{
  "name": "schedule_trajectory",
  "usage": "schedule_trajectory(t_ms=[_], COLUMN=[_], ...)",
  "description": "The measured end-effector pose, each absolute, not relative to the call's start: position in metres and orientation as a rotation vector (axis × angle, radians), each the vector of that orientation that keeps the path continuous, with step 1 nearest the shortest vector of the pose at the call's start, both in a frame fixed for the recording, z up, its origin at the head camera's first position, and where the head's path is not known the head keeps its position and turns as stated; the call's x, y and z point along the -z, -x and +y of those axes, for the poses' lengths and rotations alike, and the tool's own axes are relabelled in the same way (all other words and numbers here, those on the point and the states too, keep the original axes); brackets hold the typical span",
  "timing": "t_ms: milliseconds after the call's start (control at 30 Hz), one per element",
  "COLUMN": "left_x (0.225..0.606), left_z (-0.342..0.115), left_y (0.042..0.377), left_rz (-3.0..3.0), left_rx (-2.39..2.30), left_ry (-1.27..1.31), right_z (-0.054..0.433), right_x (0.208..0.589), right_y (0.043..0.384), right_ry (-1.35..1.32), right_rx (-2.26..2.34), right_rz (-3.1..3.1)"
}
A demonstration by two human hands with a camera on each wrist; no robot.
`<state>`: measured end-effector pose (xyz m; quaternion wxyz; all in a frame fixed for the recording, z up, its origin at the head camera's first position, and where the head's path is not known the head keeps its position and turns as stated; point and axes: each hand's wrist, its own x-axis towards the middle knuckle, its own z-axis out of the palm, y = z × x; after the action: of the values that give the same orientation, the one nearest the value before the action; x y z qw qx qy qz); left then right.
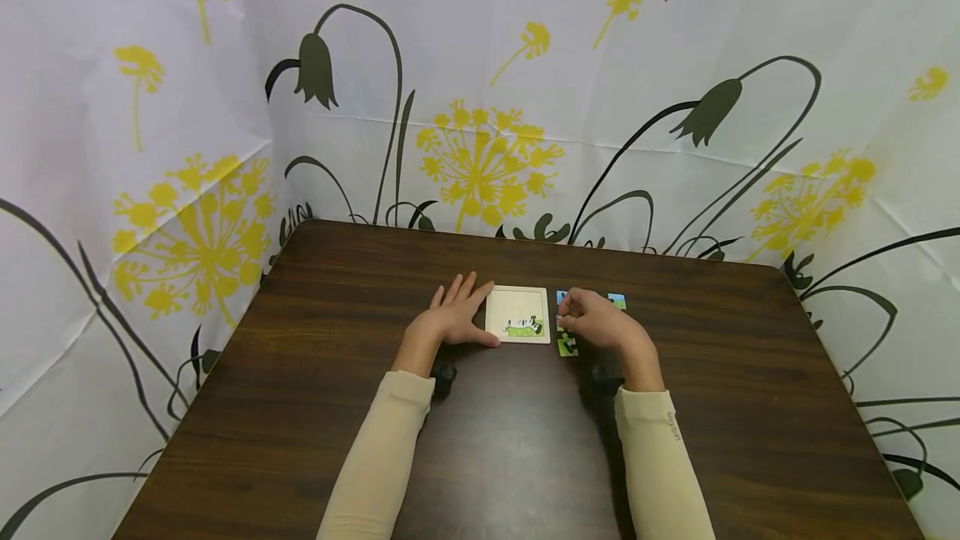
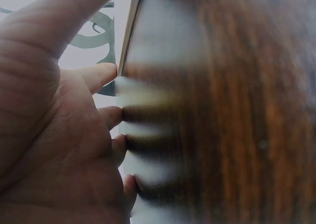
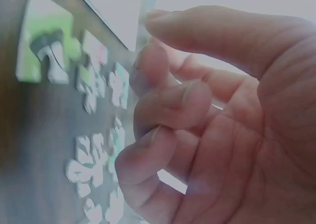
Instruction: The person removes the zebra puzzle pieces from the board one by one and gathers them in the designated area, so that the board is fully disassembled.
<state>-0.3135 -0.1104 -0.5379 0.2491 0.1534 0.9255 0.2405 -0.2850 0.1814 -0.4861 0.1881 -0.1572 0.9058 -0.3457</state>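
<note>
A pale square puzzle tray lies on the table, with green, black and white puzzle pieces in its lower right part. My left hand is spread at the tray's left side, its thumb near the lower left corner. In the left wrist view the fingers are straight, beside the tray edge. My right hand hovers over loose pieces to the right of the tray. Its fingers are loosely bent, with no piece showing between thumb and forefinger. A green piece lies flat below it.
More loose pieces lie near the right hand, among them a pink-marked piece and a blue-and-green piece. The dark wooden table reaches back to a flower-patterned curtain.
</note>
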Motion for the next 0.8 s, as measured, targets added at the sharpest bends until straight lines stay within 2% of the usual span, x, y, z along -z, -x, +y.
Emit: schedule_trajectory(t_ms=[400, 800], left_x=[0.53, 0.543], left_z=[-0.111, -0.111], left_y=[0.308, 0.316], left_rz=[2.533, 2.544], left_rx=[-0.653, -0.637], left_ry=[-0.432, -0.439], right_z=[0.123, 0.131], right_x=[0.506, 0.513], right_y=[0.282, 0.288], right_ry=[0.445, 0.473], right_rx=[0.749, 0.984], right_rz=[2.633, 2.416])
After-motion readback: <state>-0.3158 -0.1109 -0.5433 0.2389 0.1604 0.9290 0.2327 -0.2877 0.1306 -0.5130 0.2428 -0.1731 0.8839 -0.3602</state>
